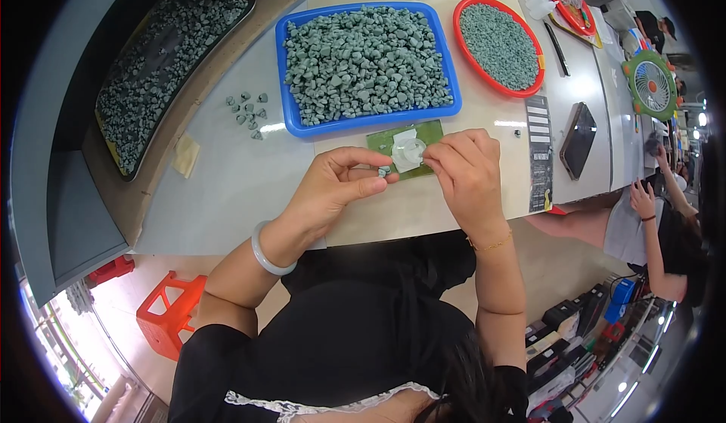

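Note:
Between the thumb and fingers of my left hand point(325, 189) is a small grey-green stone point(383, 171). My right hand point(470, 167) has its fingertips pinched together at the edge of a white, round-looking patch point(408, 152); whatever they hold is too small to name. That patch lies on a green mat point(432, 130) on the table, just beyond both hands. Past the mat stands a blue tray point(300, 129) heaped with similar stones. A red round tray point(459, 36) farther right holds finer grey-green pieces.
Several loose stones point(248, 113) lie left of the blue tray, near a pale yellow scrap point(185, 157). A dark tray of stones point(162, 68) sits in a grey unit at far left. To the right are a phone point(578, 142), a black pen point(557, 49) and another person point(650, 230).

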Available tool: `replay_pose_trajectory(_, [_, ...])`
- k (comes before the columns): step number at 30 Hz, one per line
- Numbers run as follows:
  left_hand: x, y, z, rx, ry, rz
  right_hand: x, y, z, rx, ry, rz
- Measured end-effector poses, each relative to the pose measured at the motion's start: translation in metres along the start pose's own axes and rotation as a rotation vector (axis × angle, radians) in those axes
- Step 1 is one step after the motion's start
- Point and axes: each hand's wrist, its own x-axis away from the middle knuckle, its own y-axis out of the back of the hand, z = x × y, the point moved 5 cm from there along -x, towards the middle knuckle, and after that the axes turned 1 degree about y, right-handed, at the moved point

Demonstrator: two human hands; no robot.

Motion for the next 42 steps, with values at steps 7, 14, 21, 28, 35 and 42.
replay_pose_trajectory(7, [-0.002, 0.002, 0.002, -0.007, -0.002, 0.008, 0.008, -0.002, 0.007, -0.447, -0.19, -0.093])
replay_pose_trajectory(14, [-0.001, -0.003, -0.001, -0.09, -0.016, 0.028, 0.011, -0.009, 0.022, -0.457, -0.099, -0.201])
replay_pose_trajectory(21, [-0.002, 0.0, 0.0, -0.135, -0.038, 0.013, 0.017, -0.013, 0.026, -0.339, -0.039, -0.245])
replay_pose_trajectory(28, [-0.001, -0.001, -0.001, -0.194, 0.002, 0.022, 0.018, -0.012, 0.028, -0.283, 0.164, -0.181])
replay_pose_trajectory(35, [-0.001, -0.011, 0.003, -0.203, 0.014, 0.056, 0.026, -0.005, 0.025, -0.272, 0.247, -0.15])
replay_pose_trajectory(42, [0.011, -0.028, -0.032, -0.4, -0.074, 0.025, 0.07, 0.024, -0.015, -0.513, -0.294, -0.494])
